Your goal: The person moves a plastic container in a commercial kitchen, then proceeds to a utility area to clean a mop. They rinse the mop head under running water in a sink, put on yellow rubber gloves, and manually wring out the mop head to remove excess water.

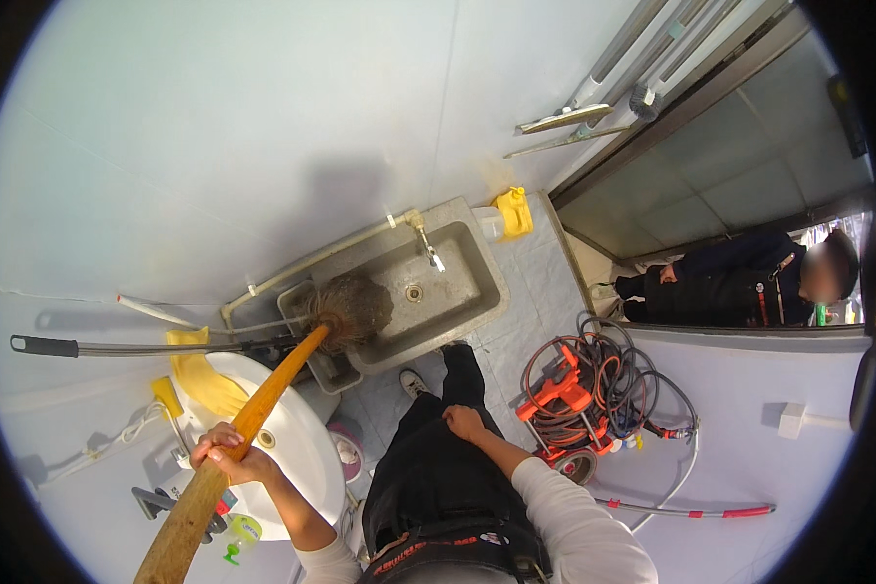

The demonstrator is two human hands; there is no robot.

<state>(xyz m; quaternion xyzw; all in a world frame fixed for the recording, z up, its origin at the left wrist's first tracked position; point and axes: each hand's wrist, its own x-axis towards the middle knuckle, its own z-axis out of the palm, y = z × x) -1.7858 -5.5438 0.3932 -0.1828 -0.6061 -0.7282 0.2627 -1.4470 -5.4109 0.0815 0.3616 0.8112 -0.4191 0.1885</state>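
My left hand (232,456) grips the long wooden handle (270,394) of a mop, held at a slant over the white washbasin (314,452). The brown, stringy mop head (347,310) lies at the left end of a grey stone-like mop sink (474,292), where the surface around it looks wet. A tap (431,252) on a wall pipe hangs over that sink. Down at my front, against the black apron (445,482), rests my right hand (463,422), fingers curled; whether it holds anything cannot be told.
Yellow rubber gloves (208,379) drape over the washbasin. A yellow jug (513,213) stands beyond the mop sink. Coiled hoses on an orange reel cart (562,398) are at right. Squeegees (566,119) hang on the wall. Another person (723,281) stands at the doorway.
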